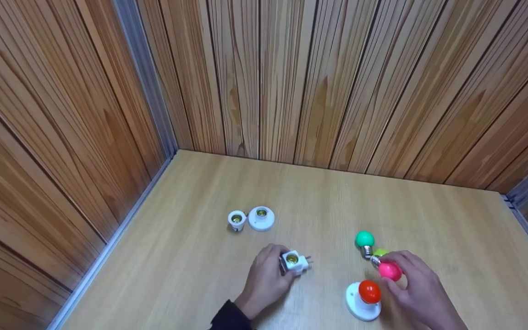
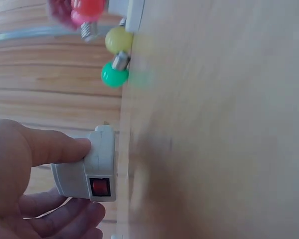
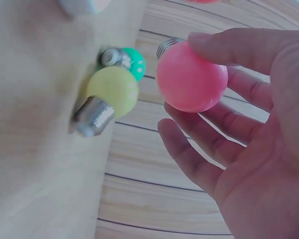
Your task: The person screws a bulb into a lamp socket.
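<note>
the left hand [image 1: 264,277], as i watch it from my distance, pinches the plug [image 1: 298,266] between thumb and fingers, above the near part of the counter [image 1: 190,275]. the mouth of the plug faces up, and its metal pins point to the right. in the left wrist view i can see also a red switch [image 2: 100,187] on it.

the right hand [image 1: 422,286] pinches the pink bulb [image 1: 390,271] with thumb and fingers; the metal end of this bulb points left and far. near it i find the yellow bulb [image 3: 112,89] and, to the left, the green bulb [image 1: 365,239].

on the near side, just left of the right hand, the red bulb [image 1: 369,292] sits in a white base [image 1: 363,310].

farther and to the left are the small holder [image 1: 236,225] and the round holder [image 1: 262,224], side by side; i cannot tell if they touch.
</note>
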`<state>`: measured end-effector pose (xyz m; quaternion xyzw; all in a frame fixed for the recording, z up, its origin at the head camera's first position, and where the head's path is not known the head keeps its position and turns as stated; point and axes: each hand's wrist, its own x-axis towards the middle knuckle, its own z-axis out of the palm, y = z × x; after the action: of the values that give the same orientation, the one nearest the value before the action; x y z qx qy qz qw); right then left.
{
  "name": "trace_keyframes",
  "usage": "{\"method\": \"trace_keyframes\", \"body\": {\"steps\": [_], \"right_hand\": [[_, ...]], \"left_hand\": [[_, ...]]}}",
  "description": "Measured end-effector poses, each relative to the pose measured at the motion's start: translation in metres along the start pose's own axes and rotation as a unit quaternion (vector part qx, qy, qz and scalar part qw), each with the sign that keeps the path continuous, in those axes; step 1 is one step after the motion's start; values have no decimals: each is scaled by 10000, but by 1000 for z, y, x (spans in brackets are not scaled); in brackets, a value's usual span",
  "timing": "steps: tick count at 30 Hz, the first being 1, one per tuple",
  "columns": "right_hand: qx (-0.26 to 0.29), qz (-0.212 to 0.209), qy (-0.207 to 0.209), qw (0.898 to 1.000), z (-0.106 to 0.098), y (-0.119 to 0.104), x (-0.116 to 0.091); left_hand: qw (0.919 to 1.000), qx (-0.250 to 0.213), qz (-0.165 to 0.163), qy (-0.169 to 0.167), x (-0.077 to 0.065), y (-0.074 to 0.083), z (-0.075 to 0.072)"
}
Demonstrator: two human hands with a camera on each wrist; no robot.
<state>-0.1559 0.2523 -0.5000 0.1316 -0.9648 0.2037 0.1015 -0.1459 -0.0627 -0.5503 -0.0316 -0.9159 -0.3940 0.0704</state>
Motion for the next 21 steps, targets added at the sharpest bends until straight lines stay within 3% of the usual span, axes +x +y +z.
{"method": "trace_keyframes", "body": {"steps": [4,11,21], "right_hand": [[80,-285,220,9993,-1,-12,-1],[546,-514,-54,9972,1,-37,4],[646,-1341,-241,9886,15,-63,8]], "left_hand": [[9992,-100,-110,-367,-3,8,6],[9945,-261,-366,-944,-8,21,17],[9922,-222,-339,-1178,-10,25,23]]}}
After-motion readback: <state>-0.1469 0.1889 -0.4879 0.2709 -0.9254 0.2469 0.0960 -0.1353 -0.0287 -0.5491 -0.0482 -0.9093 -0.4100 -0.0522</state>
